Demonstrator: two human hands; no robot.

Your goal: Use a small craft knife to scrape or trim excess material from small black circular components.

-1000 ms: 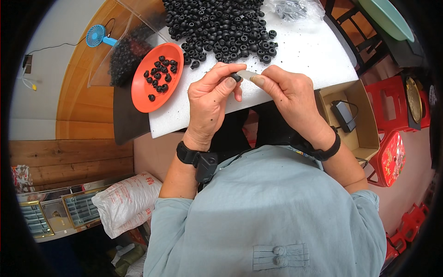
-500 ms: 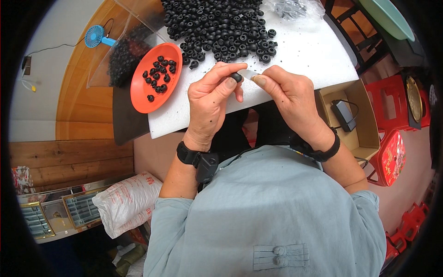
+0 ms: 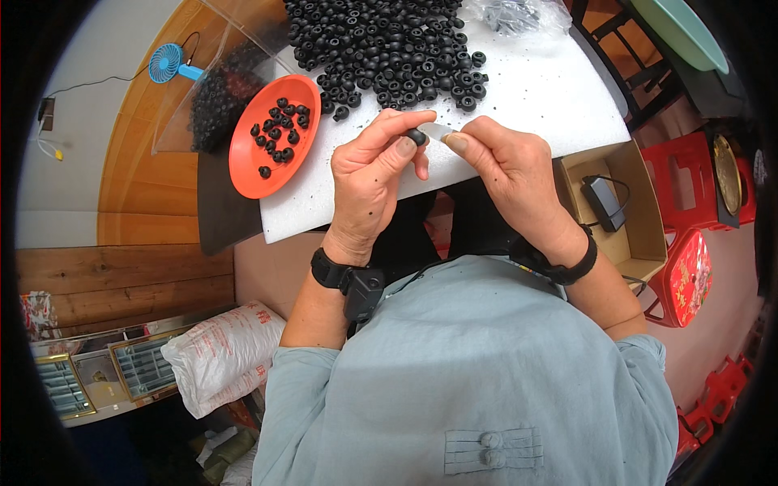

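Note:
Between the thumb and fingers of my left hand [image 3: 371, 162] is a small round black part [image 3: 416, 136], pinched above the near edge of the white foam board [image 3: 527, 105]. My right hand [image 3: 506, 158] grips a small blade [image 3: 436, 130], its pale flat tip touching or very close to the black part. Beyond my hands lies a big heap of similar black parts [image 3: 389, 49], each round with a hole or knob. Left of my hands, an orange plate [image 3: 247, 166] holds several black pieces.
A clear plastic box [image 3: 174, 121] of dark parts stands behind the plate, near a blue fan [image 3: 166, 63]. A clear plastic bag [image 3: 519, 16] lies at the far right of the board. To the right are a cardboard box [image 3: 644, 190] with a black adapter and red stools [image 3: 681, 279].
Hardly anything differs. The blade has shifted very slightly against the black part, while both hands stay in the same place.

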